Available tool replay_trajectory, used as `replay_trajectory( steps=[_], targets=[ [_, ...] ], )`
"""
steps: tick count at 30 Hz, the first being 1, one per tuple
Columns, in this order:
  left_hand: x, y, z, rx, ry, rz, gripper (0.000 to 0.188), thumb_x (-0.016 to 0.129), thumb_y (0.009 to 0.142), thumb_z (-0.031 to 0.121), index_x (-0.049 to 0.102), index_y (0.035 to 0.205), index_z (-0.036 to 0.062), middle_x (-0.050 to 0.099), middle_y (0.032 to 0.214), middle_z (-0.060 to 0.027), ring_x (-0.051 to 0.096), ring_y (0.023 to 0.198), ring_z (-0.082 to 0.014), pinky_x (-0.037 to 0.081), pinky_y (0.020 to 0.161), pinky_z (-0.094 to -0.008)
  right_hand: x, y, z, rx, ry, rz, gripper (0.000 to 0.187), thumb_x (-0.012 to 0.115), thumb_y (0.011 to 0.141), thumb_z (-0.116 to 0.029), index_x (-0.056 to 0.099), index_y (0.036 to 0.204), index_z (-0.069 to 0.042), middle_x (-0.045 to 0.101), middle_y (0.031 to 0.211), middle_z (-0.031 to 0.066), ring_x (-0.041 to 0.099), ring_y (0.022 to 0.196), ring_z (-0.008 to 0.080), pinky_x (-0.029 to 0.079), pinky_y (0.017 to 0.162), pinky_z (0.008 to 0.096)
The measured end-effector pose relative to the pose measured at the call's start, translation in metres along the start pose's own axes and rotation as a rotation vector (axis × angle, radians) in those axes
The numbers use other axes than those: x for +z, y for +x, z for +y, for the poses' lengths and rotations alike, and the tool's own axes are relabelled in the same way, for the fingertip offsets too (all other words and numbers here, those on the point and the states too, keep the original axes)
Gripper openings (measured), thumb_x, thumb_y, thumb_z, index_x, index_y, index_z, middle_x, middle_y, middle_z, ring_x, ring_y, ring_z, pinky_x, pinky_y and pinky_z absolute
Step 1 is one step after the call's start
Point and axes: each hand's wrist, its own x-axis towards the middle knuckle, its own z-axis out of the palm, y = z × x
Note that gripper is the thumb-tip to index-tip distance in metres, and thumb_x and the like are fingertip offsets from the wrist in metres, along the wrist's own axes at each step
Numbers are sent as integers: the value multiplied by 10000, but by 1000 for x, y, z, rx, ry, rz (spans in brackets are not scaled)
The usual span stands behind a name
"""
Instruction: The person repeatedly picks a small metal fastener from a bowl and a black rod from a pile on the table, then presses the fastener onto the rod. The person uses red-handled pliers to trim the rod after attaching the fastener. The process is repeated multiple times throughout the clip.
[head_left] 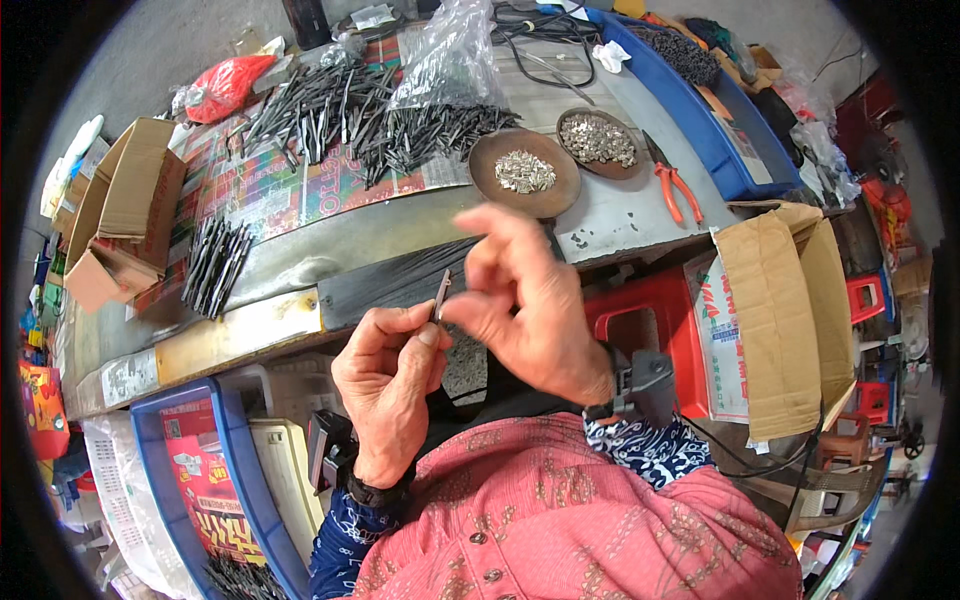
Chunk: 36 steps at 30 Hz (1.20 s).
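Observation:
My left hand [392, 380] pinches a thin, dark strip-like piece [443, 290] between thumb and fingertips, over the near edge of the table. Close beside it, my right hand [525, 310] has its fingers apart, slightly smeared by motion. The right thumb is against or just next to the piece; I cannot tell which. Beyond the hands sits a round brown dish [487, 188] of small silvery metal bits. To its right, a second dish [570, 125] holds greyer bits. Pliers [682, 190] with red handles lie on the table beside them.
A large heap of black strips [320, 110] spreads over the far table, with a smaller bundle [217, 265] at left. Cardboard boxes [125, 205] [765, 330] flank the workspace. A blue tray [690, 140] lies far right; a blue crate [240, 470] stands near left. A red stool [640, 310] is below.

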Motion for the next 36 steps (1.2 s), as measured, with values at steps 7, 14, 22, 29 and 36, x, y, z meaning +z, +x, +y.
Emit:
replay_trajectory(
  steps=[7,14,22,29,36],
  targets=[
    [-5,-1,2,2,3,0,111,602,929,5,621,1034,-25,632,793,-36,468,562,-35,344,483,-178,7,1,1,68,-4,125,435,739,847,-223,511,1169,-38,528,686,61,557,569,184,462,525,316],
    [-7,-1,-1,46,-13,-28,96,589,934,-8,616,1025,-23,611,780,-22,457,560,-36,330,477,-183,19,-7,0,-81,-2,39,225,731,833,-167,554,829,-28,558,737,97,576,621,263,471,551,350],
    [1,-2,-5,60,-11,27,47,591,937,9,602,982,16,580,733,11,425,535,-34,302,464,-187,36,-5,10,-263,-255,162,238,648,878,-118,467,742,-43,482,648,116,541,575,328,429,501,412],
    [-2,0,-2,62,-7,30,56,593,936,17,605,991,25,578,727,14,418,525,-37,290,462,-185,34,-5,3,-179,-21,157,200,662,881,-122,507,791,-32,520,700,108,554,595,313,456,528,396],
    [-1,-1,-3,52,-19,4,55,585,936,-9,602,988,-4,577,757,5,452,565,-36,322,478,-186,33,-6,11,-181,-122,117,206,672,888,-165,533,824,-28,540,721,115,571,611,312,467,530,388]
  ],
)
